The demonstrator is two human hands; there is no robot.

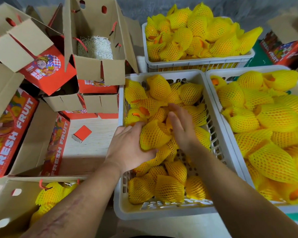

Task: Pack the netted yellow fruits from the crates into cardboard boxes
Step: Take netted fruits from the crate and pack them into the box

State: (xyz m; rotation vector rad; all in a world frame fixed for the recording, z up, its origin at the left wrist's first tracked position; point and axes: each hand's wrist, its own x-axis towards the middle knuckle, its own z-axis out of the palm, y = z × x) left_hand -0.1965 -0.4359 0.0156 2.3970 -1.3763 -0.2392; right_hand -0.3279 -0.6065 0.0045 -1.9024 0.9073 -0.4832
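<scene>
While both hands work in the middle crate, the boxes wait on the left. At the bottom left, a brown cardboard box with red rope handles (15, 200) already has a few netted fruits in it. Just above it sits an open red and brown cardboard box (33, 145) with a pale liner and one small red card (82, 133) inside, and no fruit.

Next comes the white plastic crate (162, 212), about half full of yellow fruits in foam nets. The left hand (127, 148) is curled around one netted yellow fruit (153, 137), thumb under it, holding it. The right hand (181, 127) is open and flat, fingers straight, pressed against the other side of that same fruit.

Further right, two more white crates (230, 169) are piled high with netted fruit.

I think the lift comes next. The net looks loose, so it could slip off, or the fruit could drop if the squeeze is too soft. Neighbour fruits might also tumble over.
</scene>
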